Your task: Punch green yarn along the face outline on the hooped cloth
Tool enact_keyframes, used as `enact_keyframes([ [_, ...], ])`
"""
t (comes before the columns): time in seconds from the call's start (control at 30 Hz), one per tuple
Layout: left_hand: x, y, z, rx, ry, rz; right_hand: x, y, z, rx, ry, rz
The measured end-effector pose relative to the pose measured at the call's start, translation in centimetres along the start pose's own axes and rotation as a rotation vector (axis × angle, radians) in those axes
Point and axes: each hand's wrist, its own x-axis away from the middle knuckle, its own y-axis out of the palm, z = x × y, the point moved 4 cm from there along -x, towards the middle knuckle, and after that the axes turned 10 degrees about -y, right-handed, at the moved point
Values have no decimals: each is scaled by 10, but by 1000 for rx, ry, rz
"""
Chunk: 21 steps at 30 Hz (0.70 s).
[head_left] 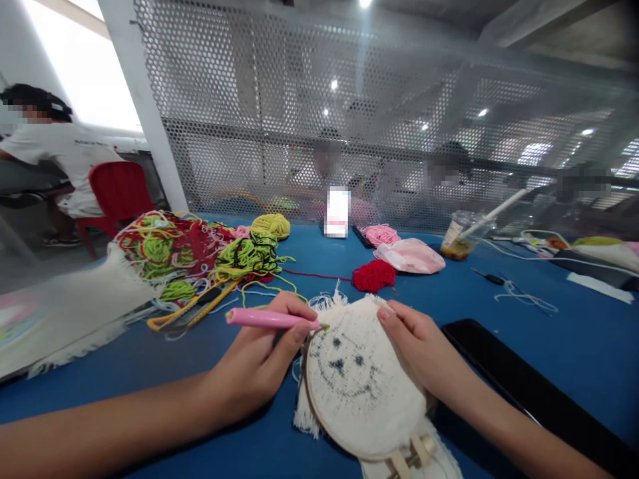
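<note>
My left hand (pixel 272 352) is closed around a pink punch needle pen (pixel 269 319), its tip at the upper left of a white cloth. The cloth is stretched in a round wooden hoop (pixel 367 399) with a metal screw at its lower edge and frayed cloth around it. Dark marks on the cloth form a face, and a small green bit shows by the needle tip. My right hand (pixel 417 339) grips the upper right edge of the hooped cloth, thumb on top and the other fingers partly hidden behind it.
Tangled yarn (pixel 170 249) and a yellow cutter (pixel 200 309) lie left. Beyond the hoop are a red yarn ball (pixel 374 275), a pink pouch (pixel 410 255), a lit phone (pixel 337 213) and a cup (pixel 455 239). A black case (pixel 524 386) lies right. A person (pixel 64 153) sits far left.
</note>
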Motion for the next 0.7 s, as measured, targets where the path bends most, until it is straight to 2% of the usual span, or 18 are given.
enact_keyframes([
  [0.37, 4, -3, -3, -1, 61, 55, 2, 0, 1, -14, 10, 24],
  [0.53, 3, -1, -3, -58, 50, 16, 3, 1, 1, -9, 18, 26],
  [0.7, 2, 9, -2, -72, 129, -31, 6, -3, -9, 35, 12, 28],
])
